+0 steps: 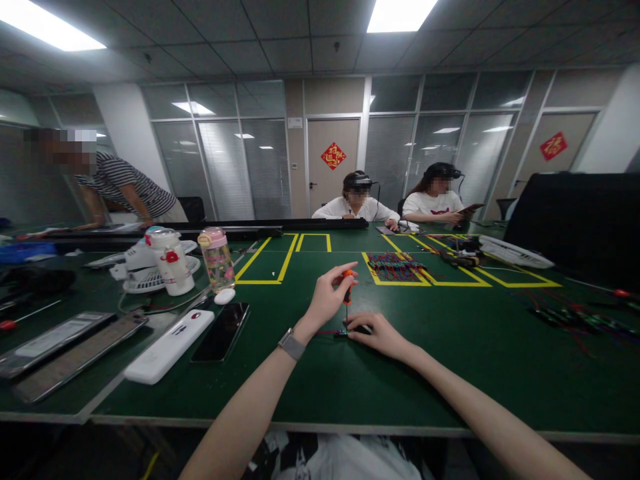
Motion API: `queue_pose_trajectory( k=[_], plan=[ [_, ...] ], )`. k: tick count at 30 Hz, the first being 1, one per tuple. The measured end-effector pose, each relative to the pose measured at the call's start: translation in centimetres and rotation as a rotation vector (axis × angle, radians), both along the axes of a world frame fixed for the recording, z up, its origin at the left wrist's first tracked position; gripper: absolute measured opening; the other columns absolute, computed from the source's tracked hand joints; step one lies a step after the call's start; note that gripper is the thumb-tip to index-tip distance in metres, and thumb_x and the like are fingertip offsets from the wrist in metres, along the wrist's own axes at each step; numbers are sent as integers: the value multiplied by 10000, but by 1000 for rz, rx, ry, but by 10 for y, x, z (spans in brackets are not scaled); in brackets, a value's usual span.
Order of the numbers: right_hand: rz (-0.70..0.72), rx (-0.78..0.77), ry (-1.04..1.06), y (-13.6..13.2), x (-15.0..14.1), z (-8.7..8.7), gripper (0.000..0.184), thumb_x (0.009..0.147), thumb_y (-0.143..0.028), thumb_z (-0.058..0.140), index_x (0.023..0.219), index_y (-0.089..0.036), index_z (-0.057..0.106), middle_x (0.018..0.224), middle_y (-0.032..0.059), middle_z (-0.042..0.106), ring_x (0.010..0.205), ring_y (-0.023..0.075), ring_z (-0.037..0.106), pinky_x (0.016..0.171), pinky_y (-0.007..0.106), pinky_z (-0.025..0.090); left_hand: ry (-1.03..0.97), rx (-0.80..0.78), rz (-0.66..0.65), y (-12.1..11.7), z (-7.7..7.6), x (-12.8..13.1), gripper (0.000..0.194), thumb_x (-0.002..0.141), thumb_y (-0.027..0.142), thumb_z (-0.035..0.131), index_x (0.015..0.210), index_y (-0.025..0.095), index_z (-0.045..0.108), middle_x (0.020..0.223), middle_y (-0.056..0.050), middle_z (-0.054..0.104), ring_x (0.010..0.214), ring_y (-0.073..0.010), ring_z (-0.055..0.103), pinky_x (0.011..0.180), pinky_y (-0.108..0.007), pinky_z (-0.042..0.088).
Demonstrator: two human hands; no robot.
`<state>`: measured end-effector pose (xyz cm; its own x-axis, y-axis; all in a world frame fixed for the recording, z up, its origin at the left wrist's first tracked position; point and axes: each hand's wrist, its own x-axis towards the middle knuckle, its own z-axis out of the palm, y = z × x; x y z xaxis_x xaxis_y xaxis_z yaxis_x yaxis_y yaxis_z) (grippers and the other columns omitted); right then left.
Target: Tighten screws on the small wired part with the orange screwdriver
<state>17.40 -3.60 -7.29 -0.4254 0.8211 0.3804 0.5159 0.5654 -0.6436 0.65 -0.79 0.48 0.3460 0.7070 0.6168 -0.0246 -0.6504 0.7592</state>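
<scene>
My left hand (327, 295), with a watch on the wrist, is closed around the orange handle of a small screwdriver (347, 288) held upright, tip down. Its tip meets a small dark part with red wires (345, 331) lying on the green table (450, 360). My right hand (377, 332) lies over that part and presses it to the table, fingers curled on it.
A black phone (221, 331) and a white power bank (170, 345) lie to the left, behind them two bottles (216, 259) and a white fan. A bundle of coloured wires (396, 266) sits in a yellow-taped box. Two seated people face me; one person leans far left.
</scene>
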Motion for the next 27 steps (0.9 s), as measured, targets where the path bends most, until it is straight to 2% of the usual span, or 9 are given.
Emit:
queue_pose_trajectory(
  k=[5,7,10,12,14,18,21,24,27],
  plan=[
    [-3,1,0,0,0,0,209,802,-361,669,912,-202,749,1086,102,714,1038,245,656,957,406,486,65,195,206,-5,1,-1,234,854,301,593,1052,210,678,928,-35,597,835,-144,587,765,-258,491],
    [0,5,0,0,1,-1,213,803,-368,666,913,-205,750,1085,99,714,1038,246,656,958,404,487,50,165,160,-7,2,0,266,891,311,534,1104,218,663,1009,-53,609,914,-157,595,809,-268,486],
    [5,13,8,1,1,-2,228,803,-383,663,924,-211,751,1081,91,716,1040,248,656,958,398,487,-25,-16,-44,-6,4,1,340,935,301,434,1212,198,603,1074,-82,638,936,-169,632,813,-285,500],
    [9,12,14,2,2,-3,232,802,-384,665,931,-209,749,1082,90,716,1041,248,656,955,395,489,-61,-116,-138,-3,4,1,350,916,297,471,1219,173,595,1017,-86,663,878,-171,653,766,-281,512],
    [12,10,17,2,2,-4,228,802,-374,668,928,-202,749,1080,93,716,1039,245,656,953,390,489,-64,-125,-120,-1,3,2,326,866,295,562,1156,164,632,932,-69,663,812,-159,647,716,-260,512],
    [4,12,11,2,1,-3,215,802,-358,670,921,-199,752,1075,94,718,1034,240,657,954,383,485,2,61,90,-3,1,0,225,810,312,649,999,196,689,908,-34,604,793,-138,600,713,-242,500],
    [-3,7,5,1,0,-2,211,798,-350,672,920,-199,753,1077,95,717,1034,242,657,953,380,485,101,228,233,-8,1,-1,243,891,313,541,1082,225,664,1009,-51,588,918,-162,591,846,-286,483],
    [-4,6,10,1,0,-1,203,794,-338,677,916,-195,752,1079,97,717,1031,239,659,951,374,486,134,307,231,-11,1,-1,335,958,247,386,1226,220,586,1182,-81,584,1103,-185,559,992,-335,420],
    [-4,7,7,1,0,-1,202,796,-333,676,918,-191,752,1078,99,717,1030,239,659,948,373,488,63,248,134,-8,0,1,343,954,216,389,1248,194,565,1204,-88,603,1118,-186,571,987,-332,434]
  ],
)
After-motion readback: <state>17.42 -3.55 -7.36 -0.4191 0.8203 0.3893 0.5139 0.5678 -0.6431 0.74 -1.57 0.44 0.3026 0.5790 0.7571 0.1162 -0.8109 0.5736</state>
